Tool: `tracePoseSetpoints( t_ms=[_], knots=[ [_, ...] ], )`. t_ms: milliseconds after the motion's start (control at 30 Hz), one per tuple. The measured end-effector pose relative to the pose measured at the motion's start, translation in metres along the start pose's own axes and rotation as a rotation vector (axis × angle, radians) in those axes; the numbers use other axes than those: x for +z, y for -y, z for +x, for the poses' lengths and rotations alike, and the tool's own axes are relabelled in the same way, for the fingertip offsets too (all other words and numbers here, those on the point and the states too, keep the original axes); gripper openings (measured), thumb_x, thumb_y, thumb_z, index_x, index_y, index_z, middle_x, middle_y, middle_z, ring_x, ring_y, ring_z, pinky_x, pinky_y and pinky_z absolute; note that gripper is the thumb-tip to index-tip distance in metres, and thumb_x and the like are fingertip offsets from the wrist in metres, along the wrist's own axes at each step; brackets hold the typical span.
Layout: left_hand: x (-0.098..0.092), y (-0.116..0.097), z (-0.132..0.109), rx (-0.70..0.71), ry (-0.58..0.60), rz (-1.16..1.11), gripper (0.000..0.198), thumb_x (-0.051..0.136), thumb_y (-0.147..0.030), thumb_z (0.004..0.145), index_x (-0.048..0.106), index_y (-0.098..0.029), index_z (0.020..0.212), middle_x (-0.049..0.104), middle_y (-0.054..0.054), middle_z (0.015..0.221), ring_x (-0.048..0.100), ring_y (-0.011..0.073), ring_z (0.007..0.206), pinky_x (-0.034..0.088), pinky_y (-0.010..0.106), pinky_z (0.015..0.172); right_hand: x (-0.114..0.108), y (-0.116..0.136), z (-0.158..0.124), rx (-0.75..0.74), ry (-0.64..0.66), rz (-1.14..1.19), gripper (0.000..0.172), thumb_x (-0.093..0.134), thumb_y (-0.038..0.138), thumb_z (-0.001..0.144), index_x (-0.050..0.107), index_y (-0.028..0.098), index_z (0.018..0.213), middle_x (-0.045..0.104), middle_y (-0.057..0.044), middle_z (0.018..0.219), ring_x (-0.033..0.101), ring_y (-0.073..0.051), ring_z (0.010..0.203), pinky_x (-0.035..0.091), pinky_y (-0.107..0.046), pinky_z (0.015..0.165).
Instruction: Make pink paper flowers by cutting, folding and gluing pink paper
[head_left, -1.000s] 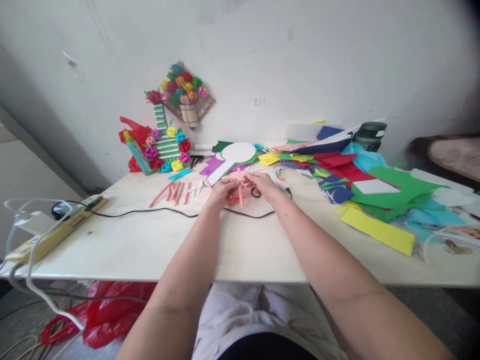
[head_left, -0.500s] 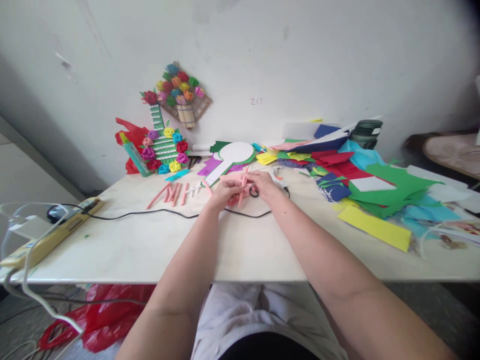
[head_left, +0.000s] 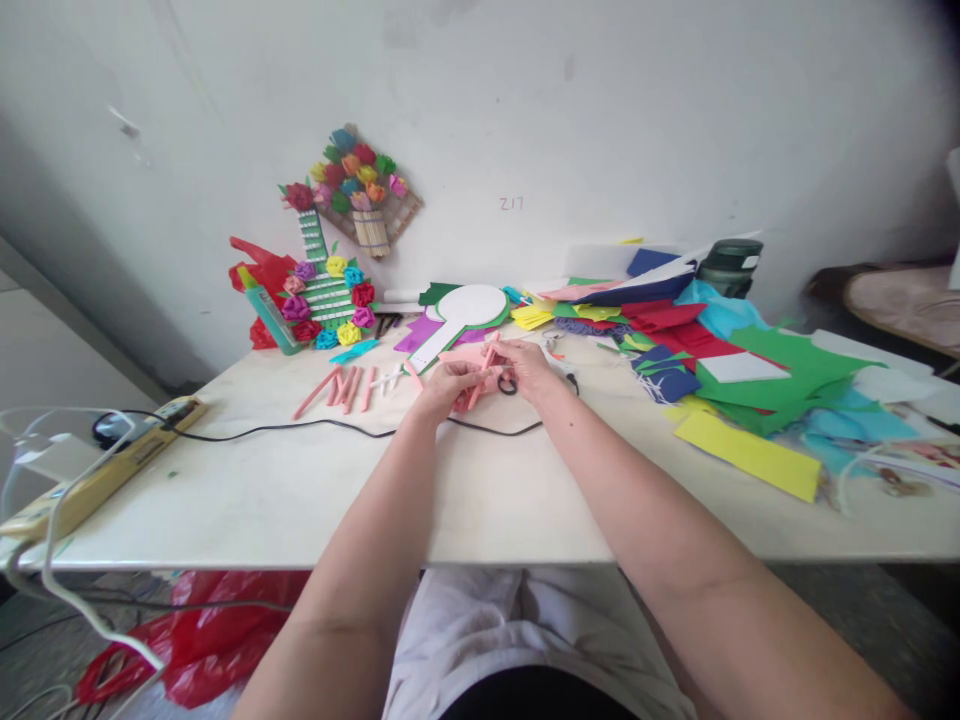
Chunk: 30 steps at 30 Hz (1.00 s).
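Note:
Between my two hands is a thin pink paper roll [head_left: 475, 398], tilted, its upper end leaning to the right. My left hand [head_left: 450, 386] pinches it from the left near the middle. The fingers of my right hand [head_left: 523, 362] close on its upper part. Below and behind the hands lies more pink paper [head_left: 457, 356], partly hidden, and the black handle of a pair of scissors [head_left: 508, 383] shows beside the right fingers. Several finished pink rolls [head_left: 349, 388] lie to the left, next to small white sticks [head_left: 385, 381].
A white paddle-shaped cutout with green edging [head_left: 471, 306] lies behind the hands. A black cable [head_left: 300, 424] crosses the table from a power strip [head_left: 112, 470]. Coloured sheets [head_left: 787, 375] pile up at right. A glue bottle [head_left: 270, 312] and flower crafts [head_left: 332, 290] stand back left.
The pink roll tilts a little more between my fingers, its lower end shifting left. Both hands stay in nearly the same place.

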<state>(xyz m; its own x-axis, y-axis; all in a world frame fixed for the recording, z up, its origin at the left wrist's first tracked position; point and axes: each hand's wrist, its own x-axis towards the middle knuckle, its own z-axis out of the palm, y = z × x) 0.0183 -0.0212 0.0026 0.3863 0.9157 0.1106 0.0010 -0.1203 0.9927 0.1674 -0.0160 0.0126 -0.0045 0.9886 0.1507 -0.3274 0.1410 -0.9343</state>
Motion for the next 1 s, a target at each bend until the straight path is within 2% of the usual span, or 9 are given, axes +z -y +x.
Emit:
tracePoseSetpoints(
  t_ms=[267,633,767,1000],
  knots=[
    [-0.0007,-0.0051,-0.0030,-0.006,0.130,0.031,0.029,0.067,-0.040,0.067,0.061,-0.012,0.065,0.051,0.000,0.042,0.037,0.0056,0.029,0.019,0.020,0.030,-0.0028,-0.0011,0.0045,-0.016,-0.085,0.010,0.021,0.068,0.032,0.059,0.062,0.013,0.064,0.062,-0.003,0.060,0.047,-0.007,0.045,0.026,-0.018,0.034],
    [-0.0034,0.0006,0.0008,-0.017,0.021,-0.133,0.025,0.072,-0.033,0.060,0.064,-0.011,0.069,0.045,-0.004,0.038,0.031,0.0042,0.030,0.019,0.020,0.032,-0.0046,-0.0001,0.0061,-0.057,-0.139,-0.017,0.018,0.065,0.030,0.058,0.058,0.014,0.062,0.058,-0.001,0.053,0.056,-0.012,0.053,0.025,-0.017,0.032],
    [-0.0049,0.0013,0.0015,0.026,0.015,-0.126,0.022,0.071,-0.031,0.060,0.063,-0.011,0.066,0.043,-0.004,0.037,0.030,0.0036,0.030,0.018,0.020,0.033,-0.0045,0.0016,0.0052,-0.054,-0.120,0.021,0.020,0.066,0.032,0.059,0.058,0.014,0.062,0.059,-0.001,0.055,0.056,-0.011,0.051,0.024,-0.017,0.031],
    [-0.0057,0.0026,0.0018,0.041,0.032,-0.100,0.026,0.068,-0.037,0.065,0.058,-0.013,0.058,0.040,-0.004,0.037,0.029,0.0041,0.030,0.017,0.022,0.033,-0.0059,0.0004,0.0067,-0.069,-0.115,0.004,0.020,0.066,0.032,0.060,0.060,0.014,0.062,0.059,-0.002,0.055,0.055,-0.011,0.050,0.024,-0.017,0.031]
  ],
)
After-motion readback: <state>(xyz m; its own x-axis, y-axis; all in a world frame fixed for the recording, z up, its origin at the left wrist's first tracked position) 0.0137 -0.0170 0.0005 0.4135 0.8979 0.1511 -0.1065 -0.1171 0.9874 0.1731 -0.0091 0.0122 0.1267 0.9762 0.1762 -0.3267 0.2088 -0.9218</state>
